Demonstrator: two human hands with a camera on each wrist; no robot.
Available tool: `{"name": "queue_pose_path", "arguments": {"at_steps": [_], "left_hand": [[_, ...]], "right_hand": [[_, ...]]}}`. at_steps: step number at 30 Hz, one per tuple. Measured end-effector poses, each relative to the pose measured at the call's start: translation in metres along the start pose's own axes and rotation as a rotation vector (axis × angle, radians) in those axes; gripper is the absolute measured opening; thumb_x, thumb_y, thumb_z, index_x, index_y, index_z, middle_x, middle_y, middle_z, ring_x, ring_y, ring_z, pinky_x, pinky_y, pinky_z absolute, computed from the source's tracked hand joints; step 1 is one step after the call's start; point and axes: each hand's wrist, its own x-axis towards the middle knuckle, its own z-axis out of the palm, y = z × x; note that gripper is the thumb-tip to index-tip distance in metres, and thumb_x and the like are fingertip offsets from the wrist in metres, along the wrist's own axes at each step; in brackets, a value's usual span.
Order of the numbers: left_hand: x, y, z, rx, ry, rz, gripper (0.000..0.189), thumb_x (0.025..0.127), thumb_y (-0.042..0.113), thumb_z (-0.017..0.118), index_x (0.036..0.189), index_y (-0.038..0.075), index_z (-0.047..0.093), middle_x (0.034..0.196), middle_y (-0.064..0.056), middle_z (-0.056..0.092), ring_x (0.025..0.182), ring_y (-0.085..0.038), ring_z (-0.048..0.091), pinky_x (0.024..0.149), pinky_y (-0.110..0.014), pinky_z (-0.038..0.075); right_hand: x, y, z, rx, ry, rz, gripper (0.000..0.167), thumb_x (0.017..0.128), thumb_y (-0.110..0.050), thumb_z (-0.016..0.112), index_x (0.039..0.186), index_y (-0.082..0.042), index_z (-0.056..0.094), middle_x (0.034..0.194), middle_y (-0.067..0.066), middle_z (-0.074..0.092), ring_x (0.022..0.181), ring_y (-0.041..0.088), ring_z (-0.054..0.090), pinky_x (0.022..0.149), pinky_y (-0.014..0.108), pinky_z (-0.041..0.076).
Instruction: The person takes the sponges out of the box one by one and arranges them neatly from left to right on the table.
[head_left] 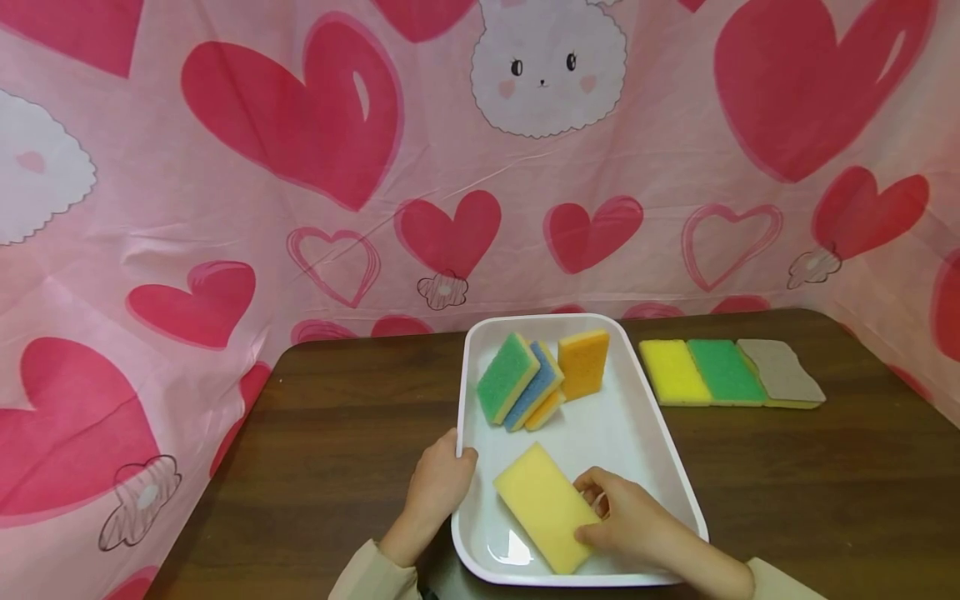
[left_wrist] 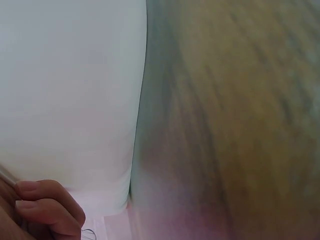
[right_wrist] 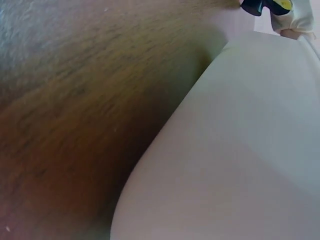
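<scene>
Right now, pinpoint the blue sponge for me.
In the head view, the blue sponge is in the far left part of the white tray, between a green sponge on its left and an orange sponge.

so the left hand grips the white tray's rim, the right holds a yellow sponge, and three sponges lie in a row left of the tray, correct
Not quite: the head view shows the row of three sponges right of the white tray. The left hand grips its rim, and the right hand holds a yellow sponge.
</scene>
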Motion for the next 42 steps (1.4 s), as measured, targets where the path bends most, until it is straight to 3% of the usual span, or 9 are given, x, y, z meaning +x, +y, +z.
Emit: {"name": "queue_pose_path", "arguments": {"at_steps": [17, 42], "left_hand": [[-0.001, 0.0, 0.0, -0.004, 0.002, 0.006, 0.03, 0.086, 0.016, 0.05, 0.109, 0.002, 0.062, 0.1, -0.018, 0.068, 0.077, -0.025, 0.061, 0.061, -0.038, 0.047], [-0.001, 0.001, -0.001, -0.009, 0.004, 0.009, 0.03, 0.086, 0.017, 0.05, 0.109, 0.001, 0.062, 0.099, -0.018, 0.069, 0.078, -0.026, 0.062, 0.06, -0.038, 0.047]], "right_hand": [[-0.003, 0.004, -0.009, 0.12, -0.017, -0.076, 0.027, 0.077, -0.013, 0.072, 0.1, -0.003, 0.063, 0.084, 0.0, 0.058, 0.069, -0.002, 0.048, 0.062, 0.018, 0.043], [-0.014, 0.005, -0.053, 0.134, 0.067, 0.009, 0.03, 0.084, -0.013, 0.067, 0.106, 0.006, 0.062, 0.09, 0.007, 0.067, 0.069, -0.001, 0.056, 0.06, 0.02, 0.046]]}}
